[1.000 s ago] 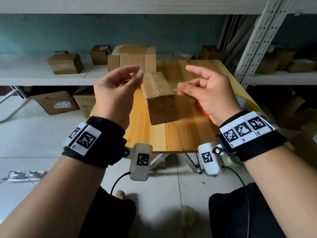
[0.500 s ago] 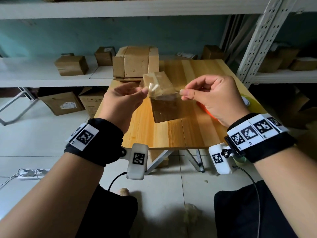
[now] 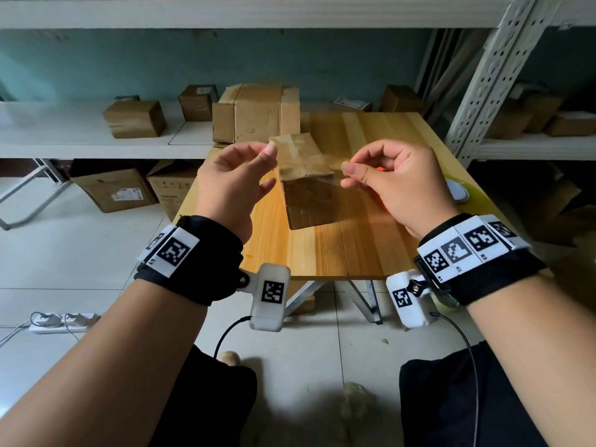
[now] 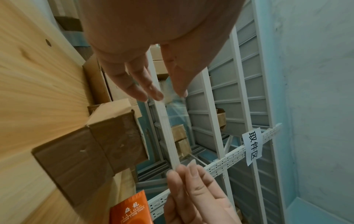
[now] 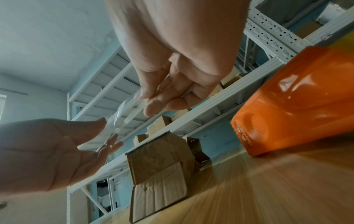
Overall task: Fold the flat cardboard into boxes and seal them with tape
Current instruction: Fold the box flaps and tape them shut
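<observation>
Fingertips of left hand and right hand each pinched one end of a clear tape strip, stretched taut between them, raised above a small cardboard box at table centre. Box sat on the pale wooden table; larger box at its 11 o'clock, orange tape dispenser at 3 o'clock. White metal shelving with cartons stood behind, against a teal wall. Grey tiled floor, power strip at 8 o'clock.

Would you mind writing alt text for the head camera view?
Two hands stretch a clear tape strip above a small cardboard box on a wooden table: left hand and right hand each pinch one end. Shelves with boxes stand behind.
</observation>
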Demonstrator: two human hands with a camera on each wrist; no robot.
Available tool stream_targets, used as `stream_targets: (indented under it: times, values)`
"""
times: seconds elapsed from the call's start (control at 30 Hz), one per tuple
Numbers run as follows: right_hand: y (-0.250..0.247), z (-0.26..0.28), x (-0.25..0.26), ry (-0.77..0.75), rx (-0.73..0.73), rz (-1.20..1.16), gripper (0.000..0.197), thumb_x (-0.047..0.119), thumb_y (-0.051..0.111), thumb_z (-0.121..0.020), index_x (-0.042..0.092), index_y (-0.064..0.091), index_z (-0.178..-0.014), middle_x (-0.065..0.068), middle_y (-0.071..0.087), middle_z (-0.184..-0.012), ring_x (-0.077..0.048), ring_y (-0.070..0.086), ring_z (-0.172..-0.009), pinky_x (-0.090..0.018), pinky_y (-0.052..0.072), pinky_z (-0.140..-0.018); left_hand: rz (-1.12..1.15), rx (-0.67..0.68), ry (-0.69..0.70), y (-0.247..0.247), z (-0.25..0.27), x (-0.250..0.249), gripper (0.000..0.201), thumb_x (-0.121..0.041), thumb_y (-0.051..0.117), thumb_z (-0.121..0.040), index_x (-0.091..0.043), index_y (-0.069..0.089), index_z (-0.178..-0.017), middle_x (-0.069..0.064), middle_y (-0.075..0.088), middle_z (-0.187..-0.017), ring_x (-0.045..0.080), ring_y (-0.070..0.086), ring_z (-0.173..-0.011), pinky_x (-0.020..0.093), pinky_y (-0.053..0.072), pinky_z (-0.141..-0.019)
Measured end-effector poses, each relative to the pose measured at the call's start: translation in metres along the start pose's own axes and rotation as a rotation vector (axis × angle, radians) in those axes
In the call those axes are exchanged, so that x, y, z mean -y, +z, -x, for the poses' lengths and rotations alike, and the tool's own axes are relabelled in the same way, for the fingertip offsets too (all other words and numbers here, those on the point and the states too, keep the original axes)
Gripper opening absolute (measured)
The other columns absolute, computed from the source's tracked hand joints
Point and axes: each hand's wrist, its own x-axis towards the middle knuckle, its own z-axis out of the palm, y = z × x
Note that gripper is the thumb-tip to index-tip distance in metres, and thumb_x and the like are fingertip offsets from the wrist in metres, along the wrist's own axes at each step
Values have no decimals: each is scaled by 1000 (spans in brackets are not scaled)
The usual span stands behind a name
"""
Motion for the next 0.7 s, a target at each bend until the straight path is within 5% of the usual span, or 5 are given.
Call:
stream_targets:
  times: [0.1, 0.23, 0.37, 0.53, 0.7]
  values:
    - [0, 0, 1, -33, -4, 77, 10, 22, 80, -92, 14, 76, -98, 0, 79, -89, -13, 78, -86, -28, 61, -75, 12, -13, 31, 0, 1, 0, 10, -21, 77, -95, -15, 71, -98, 7, 74, -103, 15, 72, -99, 39, 59, -93]
    - [1, -2, -1, -29, 14, 138, 10, 23, 80, -93, 17, 75, -99, 3, 79, -91, -12, 77, -89, -33, 62, -83, -9, -33, 80, -1, 1, 1, 8, -23, 77, -95, -17, 71, -94, 7, 73, -103, 14, 71, -96, 32, 59, -85]
    - [0, -1, 1, -34, -20, 28, 17, 14, 81, -91, 8, 72, -104, -5, 78, -91, -19, 79, -82, -34, 63, -73, -55, -16, 158, -6, 3, -2, 8, -23, 80, -92, -19, 74, -90, 2, 70, -93, 6, 64, -82, 19, 53, -77]
    - [0, 1, 2, -6, -53, 39, 53, 23, 86, -87, 18, 65, -135, 3, 81, -90, -13, 79, -84, -44, 58, -100, -52, -17, 179, -12, 2, 1, 16, -20, 81, -90, -10, 76, -101, 0, 72, -87, 7, 66, -80, 19, 53, -78]
    - [1, 2, -1, 51, -113, -28, 25, 20, 89, -82, 7, 76, -99, -5, 80, -83, -21, 79, -80, -36, 61, -73, -80, -52, 226, -9, 6, 5, 30, -22, 86, -85, -7, 78, -109, 4, 77, -91, 12, 70, -83, 28, 60, -83]
